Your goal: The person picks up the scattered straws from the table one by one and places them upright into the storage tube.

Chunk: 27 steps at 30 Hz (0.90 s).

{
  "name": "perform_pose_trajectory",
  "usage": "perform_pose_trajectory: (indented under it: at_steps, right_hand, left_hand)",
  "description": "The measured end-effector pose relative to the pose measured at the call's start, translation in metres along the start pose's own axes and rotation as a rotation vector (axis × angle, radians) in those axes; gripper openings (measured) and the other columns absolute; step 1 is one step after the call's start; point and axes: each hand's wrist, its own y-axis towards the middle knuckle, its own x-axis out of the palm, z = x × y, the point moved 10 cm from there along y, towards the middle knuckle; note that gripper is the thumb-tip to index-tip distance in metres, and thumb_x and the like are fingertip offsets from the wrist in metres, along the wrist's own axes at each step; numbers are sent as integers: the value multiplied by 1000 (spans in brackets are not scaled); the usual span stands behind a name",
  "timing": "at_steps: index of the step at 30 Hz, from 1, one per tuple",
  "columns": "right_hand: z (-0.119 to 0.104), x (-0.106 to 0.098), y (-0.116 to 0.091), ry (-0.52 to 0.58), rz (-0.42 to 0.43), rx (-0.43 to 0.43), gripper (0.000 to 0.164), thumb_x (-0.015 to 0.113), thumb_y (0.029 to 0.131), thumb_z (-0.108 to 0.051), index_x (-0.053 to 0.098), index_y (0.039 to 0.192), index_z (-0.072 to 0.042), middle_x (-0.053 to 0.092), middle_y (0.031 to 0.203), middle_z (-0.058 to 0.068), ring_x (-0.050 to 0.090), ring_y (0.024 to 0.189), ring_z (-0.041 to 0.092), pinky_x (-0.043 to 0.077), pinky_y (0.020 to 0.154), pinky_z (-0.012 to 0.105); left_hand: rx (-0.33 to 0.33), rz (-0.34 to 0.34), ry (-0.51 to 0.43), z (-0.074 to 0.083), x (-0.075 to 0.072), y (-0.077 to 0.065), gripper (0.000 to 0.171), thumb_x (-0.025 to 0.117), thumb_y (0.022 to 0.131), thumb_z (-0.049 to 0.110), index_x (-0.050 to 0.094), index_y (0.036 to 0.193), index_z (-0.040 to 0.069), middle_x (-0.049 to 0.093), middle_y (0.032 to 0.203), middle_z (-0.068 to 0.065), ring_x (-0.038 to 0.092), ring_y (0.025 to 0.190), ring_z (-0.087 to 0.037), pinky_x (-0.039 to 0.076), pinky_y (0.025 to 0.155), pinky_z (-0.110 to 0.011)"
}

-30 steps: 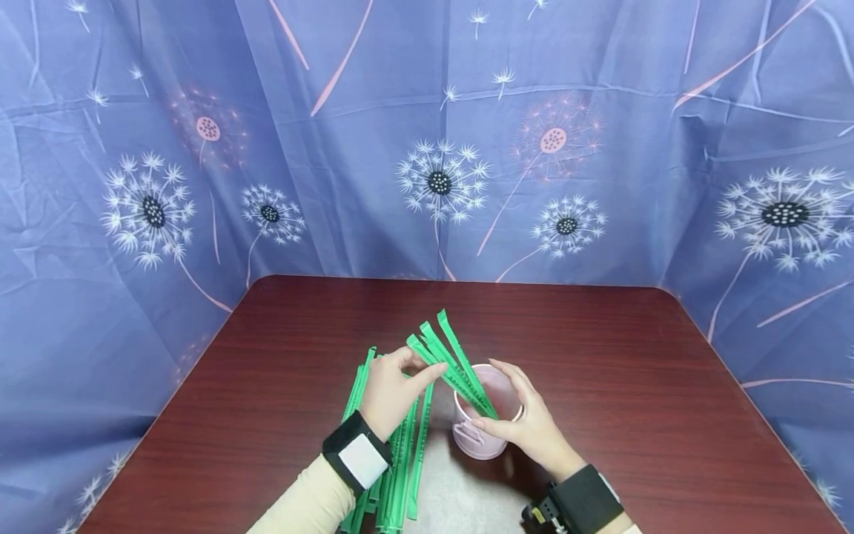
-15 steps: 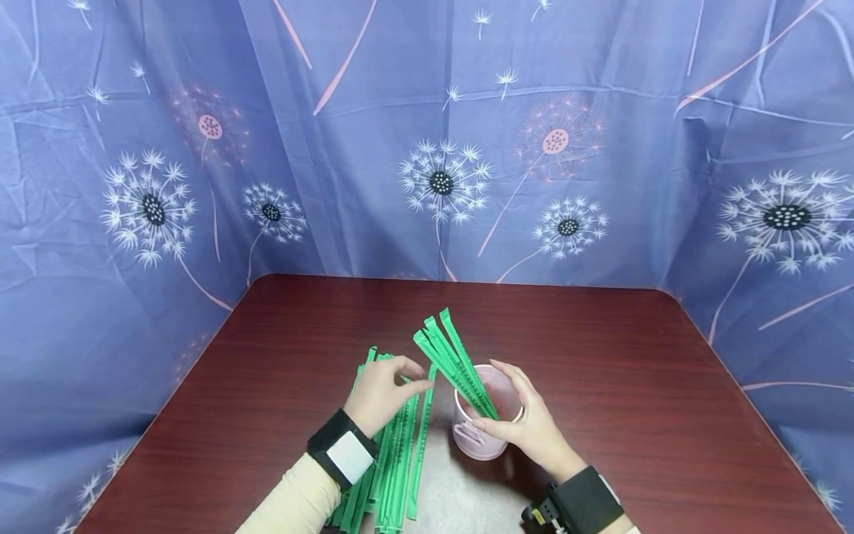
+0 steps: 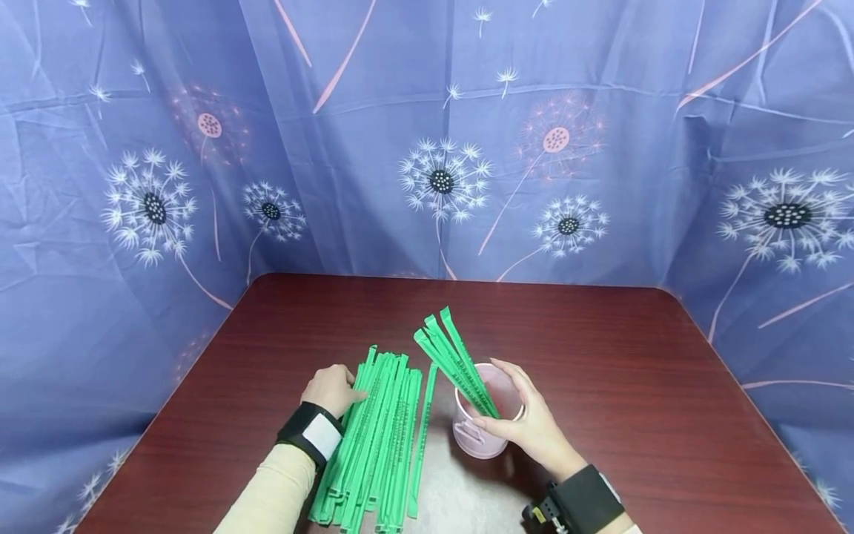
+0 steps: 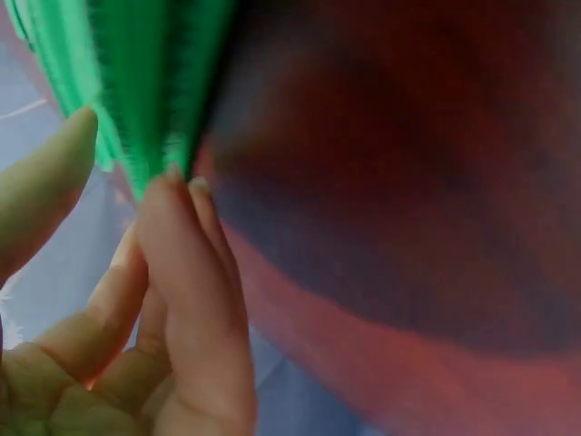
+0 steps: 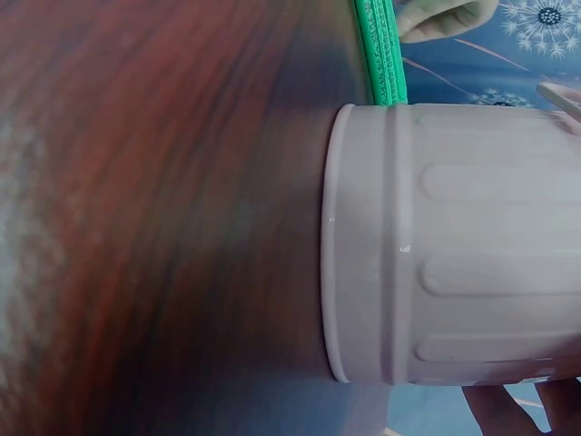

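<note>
My right hand (image 3: 530,423) grips a pale pink cup (image 3: 475,439) shaped like a small bucket, thumb at the near rim and fingers round the far side. Several long green wrapped straws (image 3: 460,371) stand in the cup, leaning left. A pile of the same printed green straws (image 3: 383,437) lies on the table left of the cup. At the pile's left edge is my left hand (image 3: 330,389). In the left wrist view its fingertips (image 4: 172,186) are right at the straws, while the thumb stands apart from them. The left wrist view is blurred.
A dark red-brown wooden table (image 3: 634,356) lies under everything. One straw (image 3: 422,445) lies slightly apart along the pile's right side. Blue cloth (image 3: 360,185) with dandelion prints hangs behind the table and on both sides.
My left hand has let go of the straws in the cup and moved left and down, across the pile to its left edge. The right hand and cup have stayed in place.
</note>
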Motion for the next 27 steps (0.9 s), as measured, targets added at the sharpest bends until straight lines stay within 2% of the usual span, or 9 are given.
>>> perform_pose_trajectory:
  at_steps: [3, 7, 10, 14, 19, 22, 27]
  right_hand:
    - [0, 0, 1, 1, -2, 1, 82, 90, 71, -23, 48, 142, -28, 52, 142, -1, 46, 128, 6, 42, 103, 46]
    - [2, 0, -1, 4, 2, 22, 82, 89, 72, -23, 48, 142, -27, 52, 139, -3, 50, 123, 8, 45, 100, 28]
    - [4, 0, -2, -1, 6, 34, 82, 89, 72, -23, 47, 142, -26, 52, 139, -3, 51, 121, 6, 45, 98, 23]
    - [2, 1, -1, -12, 6, 24, 82, 90, 72, -24, 47, 142, -28, 53, 141, -3, 48, 124, 3, 43, 100, 25]
    - [2, 2, -1, -9, 5, 17, 82, 89, 71, -23, 47, 141, -29, 53, 140, -4, 48, 125, 2, 43, 101, 26]
    - [3, 2, -1, -9, 5, 26, 82, 89, 71, -23, 47, 142, -29, 53, 141, -4, 47, 125, 1, 42, 102, 28]
    - [3, 2, 0, -13, 4, 31, 83, 90, 71, -23, 47, 142, -29, 52, 142, -3, 45, 127, -1, 40, 103, 30]
  left_hand:
    - [-14, -12, -49, -7, 2, 0, 31, 84, 77, 24, 72, 93, 1, 73, 90, -15, 67, 68, -27, 54, 62, -40]
    - [-49, -49, -143, -14, 7, -3, 27, 84, 77, 22, 71, 89, 0, 71, 85, -14, 61, 48, -19, 51, 49, -30]
    - [-81, -81, -206, -18, 10, -5, 25, 84, 78, 20, 70, 86, 0, 69, 80, -14, 60, 48, -17, 53, 47, -28]
    - [-99, -109, -256, -23, 11, -7, 22, 83, 78, 19, 70, 79, 2, 65, 72, -10, 60, 54, -17, 55, 50, -29]
    - [-99, -124, -248, -27, 14, -5, 23, 83, 79, 24, 70, 74, 6, 62, 69, -5, 59, 48, -15, 53, 48, -27]
    - [-102, -117, -272, -28, 15, -3, 19, 83, 78, 21, 71, 76, 6, 60, 63, -4, 56, 46, -13, 52, 46, -25]
    - [-85, -65, -300, -28, 10, 0, 11, 80, 77, 13, 73, 78, 5, 59, 57, -2, 53, 44, -10, 51, 42, -23]
